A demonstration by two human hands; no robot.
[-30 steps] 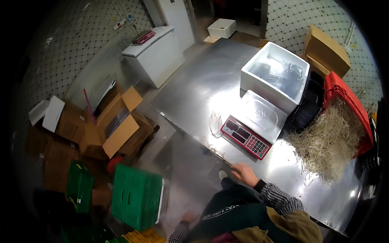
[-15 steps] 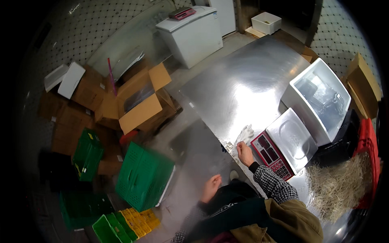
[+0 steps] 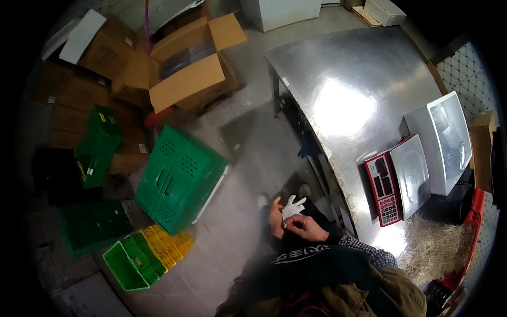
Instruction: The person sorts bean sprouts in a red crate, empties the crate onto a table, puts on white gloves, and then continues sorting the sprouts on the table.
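A white glove [image 3: 293,206] is in front of my body, off the table's near-left edge, its fingers spread upward. My right hand [image 3: 309,229] pinches its lower end between thumb and fingers. Close on the glove's other side, my left hand [image 3: 275,218] is closed at its edge, with the fingertips partly hidden. To the right, a red digital scale [image 3: 384,190] with a metal pan [image 3: 411,174] rests on the steel table [image 3: 369,68].
A white foam box [image 3: 417,124] holding clear plastic stands beyond the scale, with straw-like shredded filler [image 3: 430,248] nearer me. Stacked green crates [image 3: 182,174], yellow baskets [image 3: 163,248] and an open cardboard box [image 3: 190,87] occupy the floor at left.
The white glove has left the table and is now between my hands in front of me. My right hand has come left, off the table, to meet my left hand. The view has shifted downward.
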